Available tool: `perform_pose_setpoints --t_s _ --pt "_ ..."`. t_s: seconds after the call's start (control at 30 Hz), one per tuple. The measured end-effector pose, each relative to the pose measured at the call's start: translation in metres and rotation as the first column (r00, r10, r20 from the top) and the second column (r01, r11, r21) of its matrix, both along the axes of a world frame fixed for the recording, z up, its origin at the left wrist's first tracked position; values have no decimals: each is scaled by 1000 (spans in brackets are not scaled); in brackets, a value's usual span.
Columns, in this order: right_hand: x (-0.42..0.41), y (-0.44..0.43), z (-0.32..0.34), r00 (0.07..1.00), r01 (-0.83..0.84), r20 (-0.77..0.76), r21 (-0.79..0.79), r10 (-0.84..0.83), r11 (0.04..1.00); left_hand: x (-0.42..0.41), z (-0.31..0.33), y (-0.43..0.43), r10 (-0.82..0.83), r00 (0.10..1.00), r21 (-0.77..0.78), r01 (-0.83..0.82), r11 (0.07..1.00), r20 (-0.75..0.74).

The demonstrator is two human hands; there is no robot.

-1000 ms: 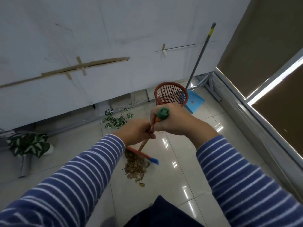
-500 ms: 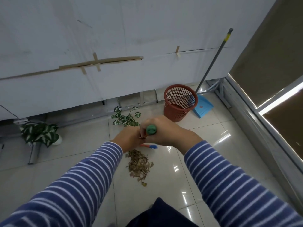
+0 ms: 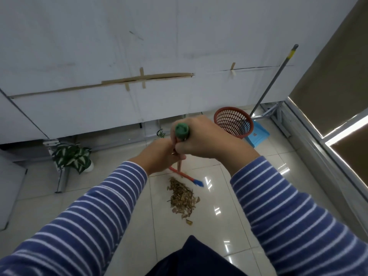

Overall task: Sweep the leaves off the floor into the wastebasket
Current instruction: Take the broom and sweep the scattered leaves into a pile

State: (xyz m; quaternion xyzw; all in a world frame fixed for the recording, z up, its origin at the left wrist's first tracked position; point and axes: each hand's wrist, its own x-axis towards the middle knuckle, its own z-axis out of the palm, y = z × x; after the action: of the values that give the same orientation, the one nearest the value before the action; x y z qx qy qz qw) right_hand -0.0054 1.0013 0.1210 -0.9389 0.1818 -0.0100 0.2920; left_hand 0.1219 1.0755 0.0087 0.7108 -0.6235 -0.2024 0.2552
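Note:
A pile of dry brown leaves (image 3: 182,197) lies on the glossy tile floor just in front of me. I hold a broom (image 3: 180,166) with an orange shaft and a green cap. My right hand (image 3: 205,139) grips the top under the cap, and my left hand (image 3: 159,156) grips the shaft just below. The orange broom head with blue bristles (image 3: 196,181) rests on the floor at the far edge of the pile. The orange mesh wastebasket (image 3: 234,124) stands upright near the wall, beyond my right hand.
A blue dustpan (image 3: 257,134) with a long grey handle (image 3: 272,80) leans on the white wall behind the basket. A potted green-and-white plant (image 3: 72,157) stands at the left, and another plant (image 3: 160,133) peeks out behind my hands. A window frame (image 3: 322,144) runs along the right.
The broom head swung from the pile's left side up off it and now rests at its far edge. My view shifted, so the basket sits farther right.

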Motion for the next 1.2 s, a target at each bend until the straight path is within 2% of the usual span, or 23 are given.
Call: perform_pose_setpoints --t_s 0.17,0.33,0.5,0.63,0.87,1.07,1.2 --pt "16 43 -9 988 103 105 74 -110 992 23 5 46 47 998 65 -50 997 42" --pt "22 79 -43 937 246 219 141 -272 959 34 2 77 2 997 40 -5 999 77" --pt "13 108 -92 842 415 250 267 -478 870 30 -28 90 -33 995 61 27 998 94" --pt "-4 118 -116 794 520 226 230 -564 823 13 -44 87 -77 995 124 69 990 62" --pt "-31 116 -115 786 592 125 129 -605 796 -23 -49 82 -148 989 122 147 981 -2" --pt "-52 111 -88 773 607 163 91 -613 789 -39 -34 73 -222 975 101 221 970 0" --pt "-65 103 -55 806 541 199 137 -558 830 -45 -11 68 -228 974 53 228 972 -3"
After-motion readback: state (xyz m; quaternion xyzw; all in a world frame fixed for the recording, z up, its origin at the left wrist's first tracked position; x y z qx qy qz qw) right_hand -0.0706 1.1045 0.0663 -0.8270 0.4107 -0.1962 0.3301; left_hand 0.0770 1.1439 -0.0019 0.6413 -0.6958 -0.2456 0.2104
